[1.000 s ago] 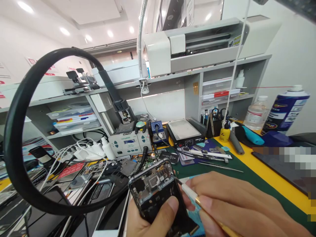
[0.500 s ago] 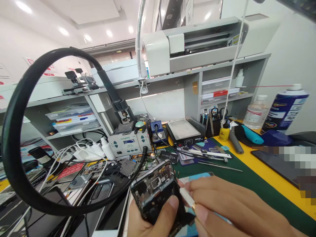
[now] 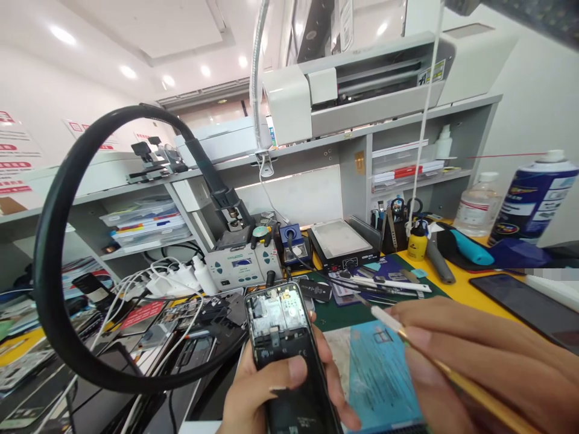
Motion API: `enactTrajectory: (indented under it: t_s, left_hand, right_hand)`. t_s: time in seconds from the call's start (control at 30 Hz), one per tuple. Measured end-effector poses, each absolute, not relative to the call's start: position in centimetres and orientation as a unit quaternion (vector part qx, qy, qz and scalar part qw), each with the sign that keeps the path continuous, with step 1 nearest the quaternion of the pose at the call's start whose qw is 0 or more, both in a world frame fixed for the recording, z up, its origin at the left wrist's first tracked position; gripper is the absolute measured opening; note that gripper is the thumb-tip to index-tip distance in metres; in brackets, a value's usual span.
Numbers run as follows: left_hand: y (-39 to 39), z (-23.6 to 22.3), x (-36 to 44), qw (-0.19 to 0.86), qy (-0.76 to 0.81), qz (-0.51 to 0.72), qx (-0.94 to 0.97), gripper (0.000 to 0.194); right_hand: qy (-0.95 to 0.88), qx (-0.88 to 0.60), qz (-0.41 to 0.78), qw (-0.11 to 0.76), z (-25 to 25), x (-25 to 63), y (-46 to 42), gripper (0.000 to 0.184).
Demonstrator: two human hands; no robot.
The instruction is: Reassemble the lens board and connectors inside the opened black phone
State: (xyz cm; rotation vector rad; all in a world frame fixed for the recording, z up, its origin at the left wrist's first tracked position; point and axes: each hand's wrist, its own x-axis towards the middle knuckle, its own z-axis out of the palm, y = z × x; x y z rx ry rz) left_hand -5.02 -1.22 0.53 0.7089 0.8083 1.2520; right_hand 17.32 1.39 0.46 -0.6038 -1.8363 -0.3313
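Note:
My left hand (image 3: 271,386) is wrapped round an opened smartphone (image 3: 289,352), which stands tilted up with its inner side toward me. Metal shielding and small connectors show in its upper part, and a black battery with printed marks lies below. My thumb presses across the battery, while the fingers curl round the phone's right edge. To the right, my right hand (image 3: 474,355) pinches a slim tool (image 3: 465,386) with a white sleeve and a gold-coloured shaft. Its thin, greyish tip points left, apart from the phone; whether it is a blade or bristles I cannot make out.
A blue pad (image 3: 380,374) lies below my hands on the green mat (image 3: 339,316). A hot-air station (image 3: 244,265) with a thick looped black hose (image 3: 45,265) stands left. Behind are a heating plate (image 3: 341,241) and tweezers. A dark phone (image 3: 520,307) lies right.
My right hand has moved right, taking the tool away from the phone's edge. The phone has turned more upright and its inner side now faces me more squarely. The view has shifted slightly left.

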Motion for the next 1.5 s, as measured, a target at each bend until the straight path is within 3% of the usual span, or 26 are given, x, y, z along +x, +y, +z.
enactTrajectory:
  t_s: [0.1,0.3,0.47,0.67,0.83,1.0,1.1,1.23,1.37,1.5]
  left_hand:
    - [-1.1,0.4,-5.2,0.669,0.365,0.558,0.328,0.033]
    - [-1.1,-0.1,-3.8,0.643,0.376,0.568,0.350,0.024]
    - [-1.1,0.0,-3.4,0.605,0.409,0.574,0.370,0.026]
    - [-1.0,0.6,-4.4,0.603,0.412,0.572,0.374,0.024]
    - [-0.2,2.1,-7.7,0.550,0.406,0.646,0.340,0.022]
    - [0.3,2.5,-10.5,0.540,0.438,0.654,0.297,0.020]
    - [0.3,2.1,-11.1,0.560,0.447,0.639,0.280,0.024]
    - [0.4,1.5,-11.9,0.600,0.433,0.619,0.264,0.026]
    - [0.5,0.7,-12.8,0.614,0.430,0.599,0.282,0.028]
    - [0.2,0.1,-13.3,0.610,0.431,0.599,0.288,0.029]
  right_hand:
    - [-0.782,-0.253,-0.164,0.545,1.0,18.1,2.6,0.020]
    - [-0.881,-0.217,-0.136,0.397,0.2,21.0,5.2,0.014]
    - [-0.862,-0.275,-0.159,0.395,-3.1,25.0,6.4,0.021]
    - [-0.917,-0.254,-0.105,0.290,-4.7,28.1,7.9,0.023]
    - [-0.921,-0.263,-0.094,0.271,-5.3,28.0,8.9,0.024]
    - [-0.908,-0.285,-0.076,0.298,-2.9,25.3,7.6,0.004]
    - [-0.922,-0.260,0.010,0.286,-0.4,21.6,6.4,0.007]
    - [-0.935,-0.256,0.032,0.241,1.7,15.2,6.2,0.005]
    - [-0.915,-0.348,0.120,0.163,1.6,10.0,6.7,0.021]
    - [-0.888,-0.385,0.213,0.138,0.5,7.9,6.9,0.019]
